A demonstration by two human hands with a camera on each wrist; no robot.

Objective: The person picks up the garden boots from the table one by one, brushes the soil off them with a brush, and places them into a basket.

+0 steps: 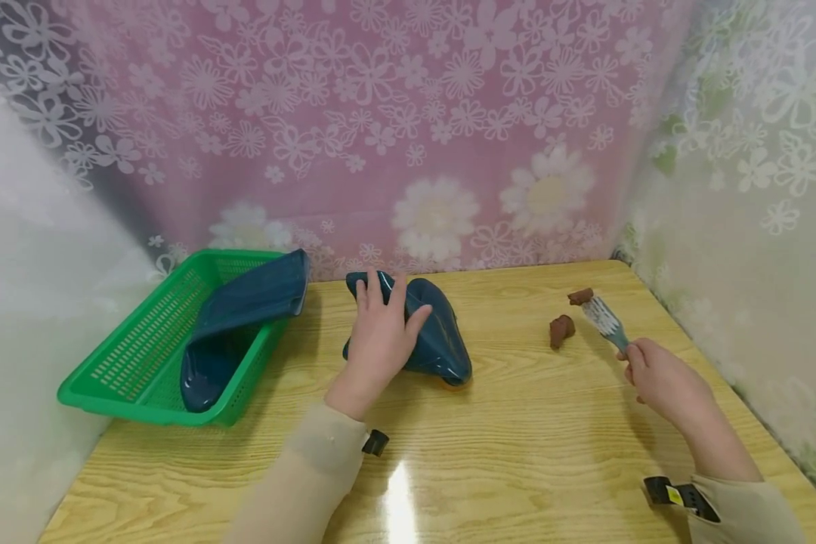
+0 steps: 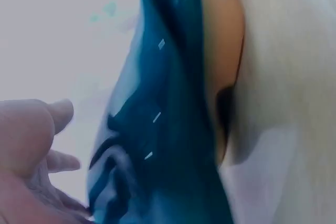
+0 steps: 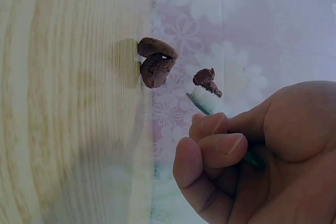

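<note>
A dark blue glossy rubber boot (image 1: 442, 340) lies on its side on the table, its tan sole (image 2: 224, 40) showing in the left wrist view. My left hand (image 1: 381, 329) is over the boot's shaft, fingers spread. In the left wrist view, the left thumb (image 2: 62, 114) stands apart from the boot. My right hand (image 1: 669, 381) grips the grey-green handle of a small brush (image 1: 607, 319) with white bristles. A brown, clay-like lump (image 1: 580, 296) sits on the bristle end. Another brown lump (image 1: 561, 331) lies on the table beside the brush head.
At the left stands a green plastic basket (image 1: 146, 414) with perforated sides. A second dark blue boot (image 1: 251, 298) lies in it, its shaft top over the right rim. A flowered pink curtain (image 1: 408, 113) hangs behind the wooden table (image 1: 517, 453), with pale sheeting at both sides.
</note>
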